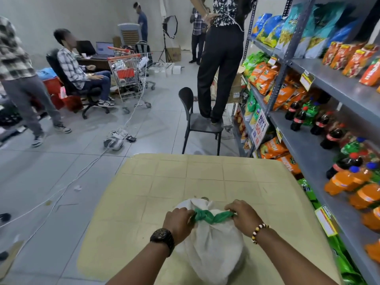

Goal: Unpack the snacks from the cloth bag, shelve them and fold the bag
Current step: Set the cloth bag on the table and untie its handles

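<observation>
Cloth bag [211, 247] of white fabric stands on the near part of the pale table [185, 177], directly in front of the person. Its mouth is closed by two green ties [207, 217] that are twisted into a knot on top. The left hand [178, 221] has its fingers curled around the left end of the ties and the right hand [243, 217] pinches the right end, so both hands are closed on the green cloth, which is stretched between them. The bag looks full and round, but its wall is soft and wrinkled, so I judge that it will not keep its shape when lifted; it will sag and follow what is inside. The snacks themselves are hidden, so their weight cannot be read; packets like those on the shelf rack [308, 145] at the right would be light and easy to crush. The step in hand seems to be the opening of the knot, and nothing appears unpacked yet. The good places to hold are the two free ends close to the knot, loosening them gently, because a strong pull may only tighten it. Once the mouth is open, one hand should hold the rim, since the soft bag can fall to the side.
</observation>
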A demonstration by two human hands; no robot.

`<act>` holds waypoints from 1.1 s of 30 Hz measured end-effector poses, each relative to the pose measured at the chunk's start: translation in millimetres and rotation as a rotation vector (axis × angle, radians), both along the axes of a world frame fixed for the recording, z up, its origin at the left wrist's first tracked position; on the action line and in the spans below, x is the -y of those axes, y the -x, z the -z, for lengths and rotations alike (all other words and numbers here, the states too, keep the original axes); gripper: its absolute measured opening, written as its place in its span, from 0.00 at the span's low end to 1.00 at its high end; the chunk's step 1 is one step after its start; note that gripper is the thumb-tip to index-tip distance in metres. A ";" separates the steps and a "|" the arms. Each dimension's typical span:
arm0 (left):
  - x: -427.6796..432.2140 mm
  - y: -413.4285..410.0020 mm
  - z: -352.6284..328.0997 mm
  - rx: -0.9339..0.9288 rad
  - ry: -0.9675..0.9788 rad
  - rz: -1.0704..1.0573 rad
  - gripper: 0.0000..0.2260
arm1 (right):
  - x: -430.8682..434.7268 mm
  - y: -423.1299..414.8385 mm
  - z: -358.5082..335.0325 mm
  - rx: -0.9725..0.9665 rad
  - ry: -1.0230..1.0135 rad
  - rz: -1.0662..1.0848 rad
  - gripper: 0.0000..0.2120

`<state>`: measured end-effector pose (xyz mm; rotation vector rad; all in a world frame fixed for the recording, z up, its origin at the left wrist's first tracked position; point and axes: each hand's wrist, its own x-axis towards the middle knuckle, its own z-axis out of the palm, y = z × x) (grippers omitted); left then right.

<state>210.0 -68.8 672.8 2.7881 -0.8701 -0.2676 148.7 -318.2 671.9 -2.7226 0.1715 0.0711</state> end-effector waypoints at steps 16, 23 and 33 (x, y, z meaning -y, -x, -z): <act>-34.9 0.5 33.9 0.220 -0.297 -0.337 0.09 | 101.0 21.2 25.2 0.189 0.081 0.222 0.08; -11.3 27.6 33.9 0.191 -0.189 -0.327 0.17 | 80.8 20.6 27.1 0.085 -0.033 0.103 0.20; 52.0 16.0 19.4 0.135 -0.098 -0.284 0.19 | 4.0 -33.5 38.4 -0.122 0.074 -0.102 0.17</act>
